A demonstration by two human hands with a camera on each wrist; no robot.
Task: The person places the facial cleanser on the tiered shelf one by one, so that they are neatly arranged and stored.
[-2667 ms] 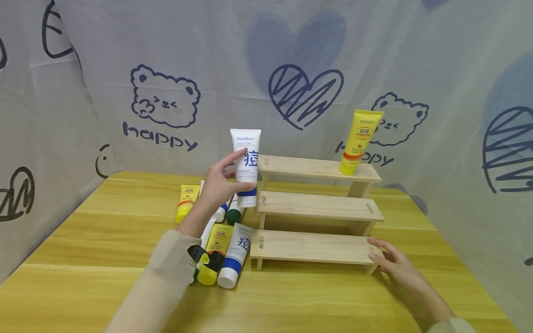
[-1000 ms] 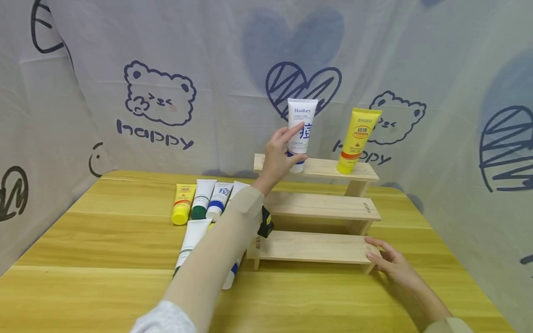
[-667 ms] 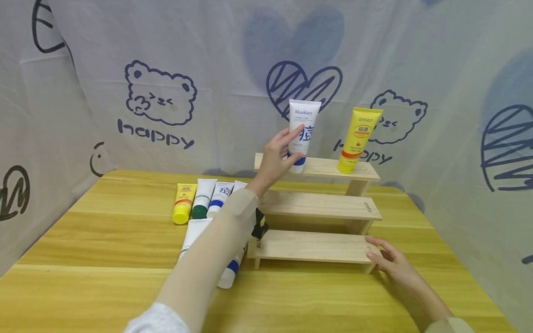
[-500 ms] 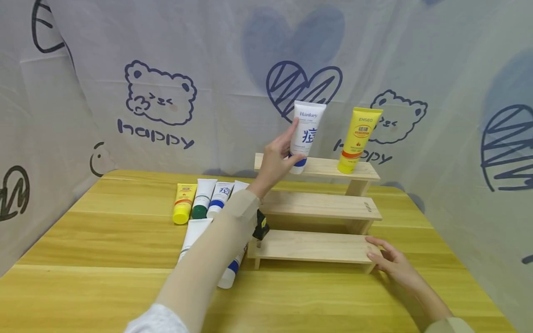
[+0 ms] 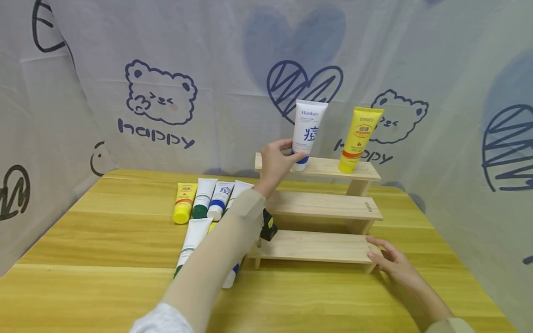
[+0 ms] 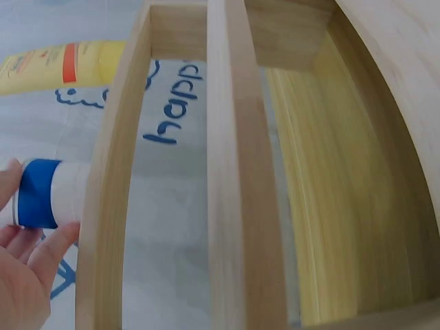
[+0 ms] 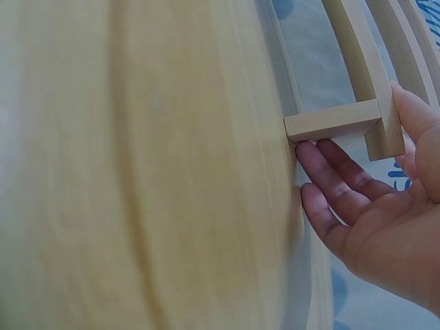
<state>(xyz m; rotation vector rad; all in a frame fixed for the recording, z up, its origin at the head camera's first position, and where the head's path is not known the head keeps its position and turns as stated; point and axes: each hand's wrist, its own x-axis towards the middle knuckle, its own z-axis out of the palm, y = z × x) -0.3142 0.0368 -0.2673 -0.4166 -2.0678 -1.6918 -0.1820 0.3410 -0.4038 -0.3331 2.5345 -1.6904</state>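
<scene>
A white cream tube point(image 5: 307, 132) with a blue band stands cap down at the top step of a wooden three-step display stand point(image 5: 316, 245). My left hand point(image 5: 275, 164) pinches it low, thumb in front near the band. In the left wrist view the tube's cap end point(image 6: 69, 192) meets the step's edge between thumb and fingers. To its right on the same step stands a yellow tube point(image 5: 359, 141), apart from it. My right hand point(image 5: 393, 261) grips the right end of the lowest step; in the right wrist view its fingers point(image 7: 333, 182) lie against the stand's leg point(image 7: 333, 122).
Left of the stand several tubes lie on the wooden table point(image 5: 104, 240): a yellow one point(image 5: 184, 201), a green-capped one point(image 5: 204, 196), a blue-banded one point(image 5: 220, 199) and others partly under my left sleeve point(image 5: 216, 254). A printed cloth point(image 5: 229, 55) hangs behind.
My left hand has carried the white tube from left of the stand onto the top step. Lately its forefinger has slid down off the tube's front. The right hand stays put.
</scene>
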